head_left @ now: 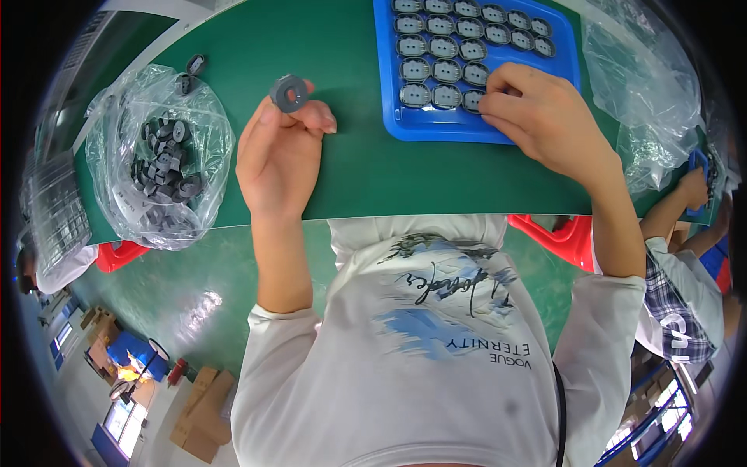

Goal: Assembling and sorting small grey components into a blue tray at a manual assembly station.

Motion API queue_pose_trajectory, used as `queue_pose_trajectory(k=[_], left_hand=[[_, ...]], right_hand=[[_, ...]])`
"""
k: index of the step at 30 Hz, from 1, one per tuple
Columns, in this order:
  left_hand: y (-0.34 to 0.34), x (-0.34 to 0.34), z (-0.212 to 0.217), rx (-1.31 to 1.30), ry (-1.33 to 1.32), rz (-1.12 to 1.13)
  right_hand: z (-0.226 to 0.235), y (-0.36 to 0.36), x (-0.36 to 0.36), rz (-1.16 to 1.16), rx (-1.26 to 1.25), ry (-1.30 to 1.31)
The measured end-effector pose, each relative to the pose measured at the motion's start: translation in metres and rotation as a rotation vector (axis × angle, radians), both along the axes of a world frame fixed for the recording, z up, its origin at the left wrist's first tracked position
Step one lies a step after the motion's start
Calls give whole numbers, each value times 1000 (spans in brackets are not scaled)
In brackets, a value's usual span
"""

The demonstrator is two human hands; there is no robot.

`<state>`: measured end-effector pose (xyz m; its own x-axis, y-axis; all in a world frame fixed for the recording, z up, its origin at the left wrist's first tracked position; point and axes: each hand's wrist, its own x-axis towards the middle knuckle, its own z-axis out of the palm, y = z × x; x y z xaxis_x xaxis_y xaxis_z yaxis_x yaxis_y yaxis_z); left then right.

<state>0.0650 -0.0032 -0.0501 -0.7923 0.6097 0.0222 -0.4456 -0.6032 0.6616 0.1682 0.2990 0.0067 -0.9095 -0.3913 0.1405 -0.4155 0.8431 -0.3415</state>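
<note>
My left hand (278, 159) is raised over the green table, pinching a dark grey plastic ring part (278, 95) between thumb and fingers. A round hole passes through its middle. At the near edge of the blue tray (436, 134), my right hand (545, 117) has its thumb and fingertips closed on a grey oval plastic part (471, 100), the right-hand one of the nearest row. Its right side is hidden by my fingers. Similar grey oval parts (446, 70) lie face up in rows in the tray, each with small holes and a pale inside.
A clear plastic bag (214, 148) with many loose grey parts (163, 159) lies at the left. Two loose grey parts (195, 64) sit beyond it. Clear plastic wrapping (642, 78) covers the right side. A co-worker's hand (692, 189) is at the far right; red stools (564, 241) stand below the table.
</note>
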Motion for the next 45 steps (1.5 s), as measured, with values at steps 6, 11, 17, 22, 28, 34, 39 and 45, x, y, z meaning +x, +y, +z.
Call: queue_pose_trajectory(k=[6,11,17,22,28,34,39,45], left_hand=[[1,0,-1,-1,-14,9],[0,-1,-2,-7,1,21],[0,0,-2,46,-33,12],[-1,3,-2,69,-75,-4],[0,3,-2,38,-71,22],[8,-3,21,53,-62,33],[15,-4,-15,68,-118,61],[-1,10,-15,58,-13,117]], right_hand=[[2,0,-1,-24,46,-18],[3,1,-4,-65,-36,22],[1,8,-4,-271,-122,-62],[2,5,-1,-282,-129,-140],[39,-1,5,-372,-146,-195],[166,-12,81,-75,-355,447],[192,6,123,692,-863,1092],[273,-19,201,929,-331,1325]])
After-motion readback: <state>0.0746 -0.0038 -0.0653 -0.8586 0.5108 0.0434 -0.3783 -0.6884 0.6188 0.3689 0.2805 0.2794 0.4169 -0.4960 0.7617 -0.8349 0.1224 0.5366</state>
